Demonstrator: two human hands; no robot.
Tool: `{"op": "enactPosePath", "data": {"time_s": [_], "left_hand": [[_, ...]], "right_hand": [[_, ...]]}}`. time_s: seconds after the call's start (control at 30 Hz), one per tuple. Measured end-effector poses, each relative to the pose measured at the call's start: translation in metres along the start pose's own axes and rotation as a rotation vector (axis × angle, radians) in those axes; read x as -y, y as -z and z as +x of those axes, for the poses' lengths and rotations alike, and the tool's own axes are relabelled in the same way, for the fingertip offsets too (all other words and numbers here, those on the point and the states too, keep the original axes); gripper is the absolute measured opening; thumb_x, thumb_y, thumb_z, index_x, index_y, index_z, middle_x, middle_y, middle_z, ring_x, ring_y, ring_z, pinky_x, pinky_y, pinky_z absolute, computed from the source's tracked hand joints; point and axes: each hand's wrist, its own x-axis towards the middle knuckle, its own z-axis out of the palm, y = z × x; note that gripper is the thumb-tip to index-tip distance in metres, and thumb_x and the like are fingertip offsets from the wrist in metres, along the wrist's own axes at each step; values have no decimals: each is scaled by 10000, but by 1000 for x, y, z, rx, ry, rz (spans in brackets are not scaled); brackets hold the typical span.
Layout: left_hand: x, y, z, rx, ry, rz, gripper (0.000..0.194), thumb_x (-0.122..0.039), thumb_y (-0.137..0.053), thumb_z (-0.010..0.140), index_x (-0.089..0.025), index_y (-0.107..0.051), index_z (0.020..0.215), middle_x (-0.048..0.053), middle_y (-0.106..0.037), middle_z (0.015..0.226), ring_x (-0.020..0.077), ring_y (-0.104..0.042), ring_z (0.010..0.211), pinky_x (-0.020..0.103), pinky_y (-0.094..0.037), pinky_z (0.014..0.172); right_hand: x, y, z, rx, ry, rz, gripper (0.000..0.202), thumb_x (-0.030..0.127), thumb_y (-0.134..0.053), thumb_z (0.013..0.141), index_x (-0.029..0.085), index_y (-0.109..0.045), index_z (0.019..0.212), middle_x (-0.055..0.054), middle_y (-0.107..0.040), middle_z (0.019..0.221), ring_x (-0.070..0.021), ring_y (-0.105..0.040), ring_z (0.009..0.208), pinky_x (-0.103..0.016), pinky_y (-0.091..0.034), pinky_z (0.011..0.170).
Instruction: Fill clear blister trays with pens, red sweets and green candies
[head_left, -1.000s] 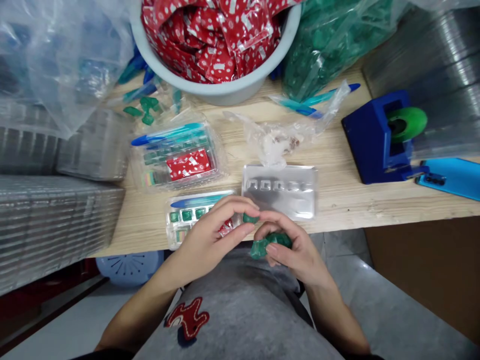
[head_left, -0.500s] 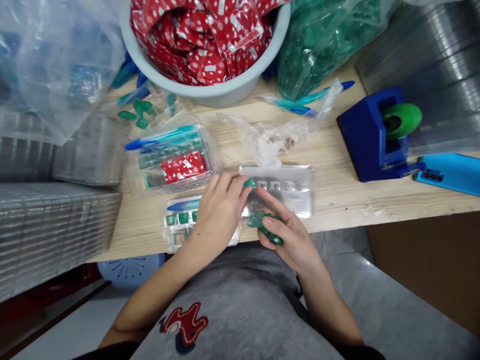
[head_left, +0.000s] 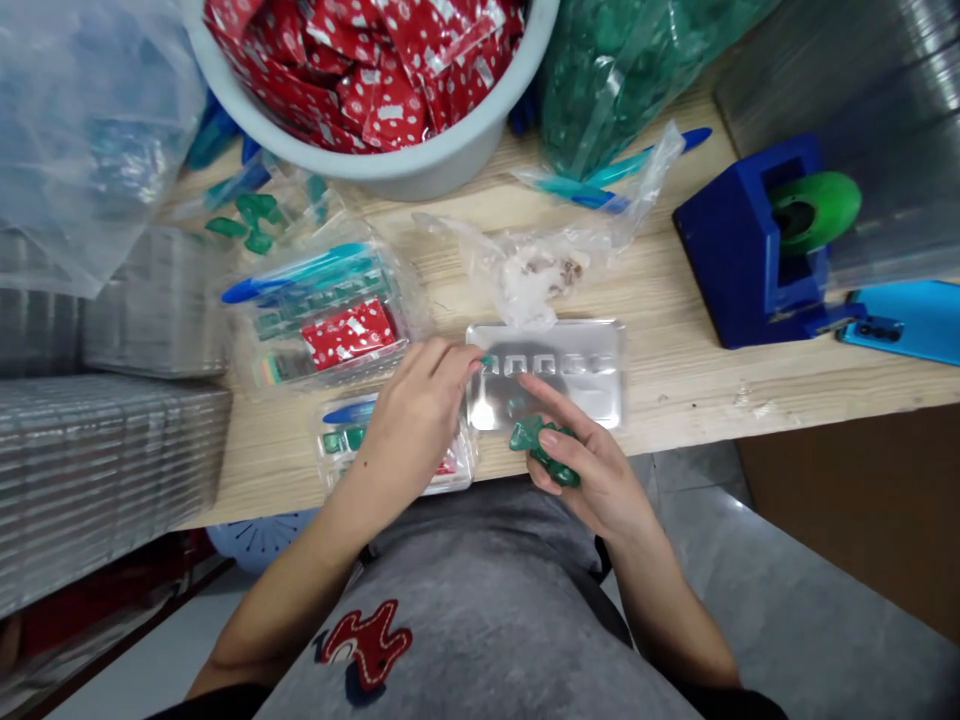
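My left hand (head_left: pixel 420 415) pinches a small green piece (head_left: pixel 486 361) over the leftmost small square hollow of a clear plastic tray (head_left: pixel 592 400). Several green pieces (head_left: pixel 559 458) are gripped between the thumb and fingers of my right hand (head_left: pixel 600 475), whose index finger points at the tray's hollows. Partly under my left hand and wrist lies a second clear tray (head_left: pixel 330 470) with a blue pen and green pieces. Behind it, a wrapped tray (head_left: pixel 281 325) holds a blue pen, green pieces and a red spotted packet (head_left: pixel 349 335).
A round tub (head_left: pixel 420 175) of red packets stands at the back, beside a bag of green pieces (head_left: pixel 600 90). Crumpled plastic (head_left: pixel 525 275) lies mid-table. A blue tape dispenser (head_left: pixel 742 250) and phone (head_left: pixel 915 320) are right; stacked clear trays (head_left: pixel 112 480) stand left.
My left hand has moved slightly left and down onto the tray's end hollow with the green piece. My right hand has shifted slightly right, away from it. The camera view has shifted a little.
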Motion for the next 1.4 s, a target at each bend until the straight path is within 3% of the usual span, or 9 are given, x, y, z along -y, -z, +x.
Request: {"op": "enactPosePath", "data": {"time_s": [0.2,0.47,0.73,0.9,1.0,1.1,1.23,1.4], "left_hand": [[3,1,8,124,7,-73,235,-149,-417,986,-168,-622,1098,62,-642,1030,171,-641,907,287,-529,770],[4,11,9,124,-23,-177,169,-152,-490,963,-170,-607,1084,68,-604,1057,162,-626,972,289,-542,850],[3,19,4,129,79,-335,162,-108,-527,938,-195,-617,1041,29,-638,1005,138,-624,953,261,-539,843],[2,19,1,146,125,-426,139,-119,-577,915,-192,-606,1029,35,-630,1067,127,-623,952,257,-535,838],[6,19,-3,201,167,-572,104,-147,-559,932,-197,-581,1021,45,-625,1178,127,-629,1020,257,-519,867],[9,19,-6,239,207,-684,115,-177,-570,932,-219,-561,1039,8,-645,1073,108,-636,955,228,-505,814],[8,20,-8,230,199,-670,182,-173,-578,930,-249,-562,1095,-22,-604,961,86,-605,861,192,-482,731],[4,23,-9,272,88,-572,246,-123,-526,952,-204,-556,1182,14,-579,1082,65,-598,936,159,-495,813]], "right_hand": [[-2,-1,2,42,26,-68,475,284,-764,787,290,-621,1240,53,-535,790,-41,-456,505,-181,-331,417],[-11,-8,14,137,51,-128,606,277,-749,807,359,-498,1352,44,-581,889,-45,-494,508,-183,-363,420],[-18,-18,18,208,-26,147,473,325,-780,762,291,-562,1181,84,-508,741,-33,-437,441,-176,-304,403],[-26,-21,15,95,154,-92,653,249,-755,792,362,-435,1350,48,-609,898,-50,-506,530,-176,-415,453],[-24,-20,12,123,202,-200,624,212,-723,816,351,-438,1353,48,-626,891,-57,-501,556,-181,-480,508],[-21,-20,11,141,213,-215,570,222,-715,826,328,-454,1321,46,-622,890,-55,-504,546,-183,-491,504],[-20,-20,10,148,219,-259,526,207,-704,821,303,-448,1271,47,-615,878,-57,-504,550,-184,-503,508],[-23,-19,9,110,279,-379,458,192,-677,825,272,-441,1209,38,-612,868,-84,-565,654,-193,-492,541]]}}
